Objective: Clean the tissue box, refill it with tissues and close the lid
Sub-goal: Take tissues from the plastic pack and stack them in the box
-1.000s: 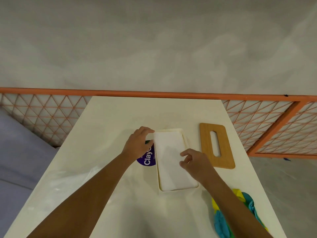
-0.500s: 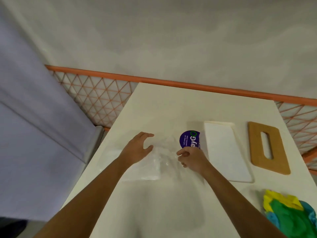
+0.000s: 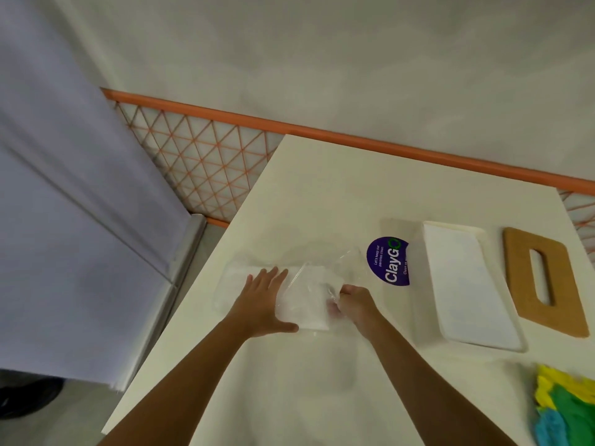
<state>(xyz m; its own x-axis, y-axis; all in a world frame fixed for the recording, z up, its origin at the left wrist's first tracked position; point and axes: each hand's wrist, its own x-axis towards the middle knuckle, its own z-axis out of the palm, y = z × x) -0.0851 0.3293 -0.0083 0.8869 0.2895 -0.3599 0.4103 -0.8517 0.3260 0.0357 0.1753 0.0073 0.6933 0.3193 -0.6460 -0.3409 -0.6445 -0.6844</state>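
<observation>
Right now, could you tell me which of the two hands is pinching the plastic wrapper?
The right hand: its fingers curl on the clear wrapper, while the left hand lies flat, fingers straight, on the tissue pack.

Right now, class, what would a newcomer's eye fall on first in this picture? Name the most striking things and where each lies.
First, two hands on the cream table: the left hand lies flat on a clear plastic pack of white tissues while the right hand pinches its wrap. To their right lie a round purple sticker, an open white rectangular tissue box and a brown wooden lid with a slot.
</observation>
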